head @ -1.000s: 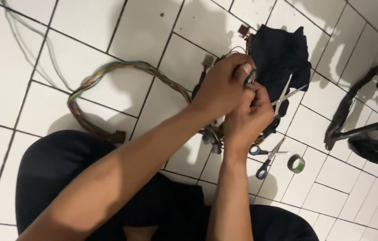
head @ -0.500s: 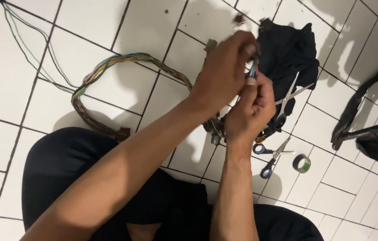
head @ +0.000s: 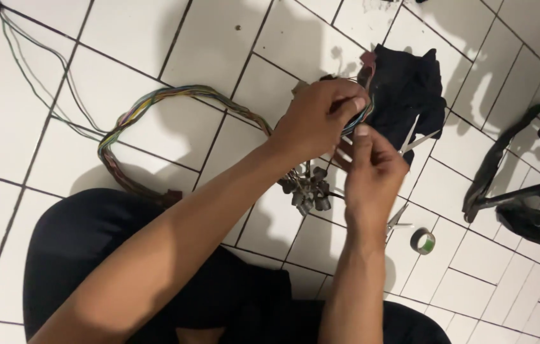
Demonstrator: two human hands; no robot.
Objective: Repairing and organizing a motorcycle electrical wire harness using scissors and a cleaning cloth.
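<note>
Left hand [head: 321, 118] pinched the wire harness [head: 174, 102]; right hand [head: 375, 169] fingers closed, apparently on one wire — best kept taut

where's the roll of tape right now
In the head view the small roll of tape lies on the white tiled floor at lower right, just right of the right hand's wrist and beside the scissors.
</note>
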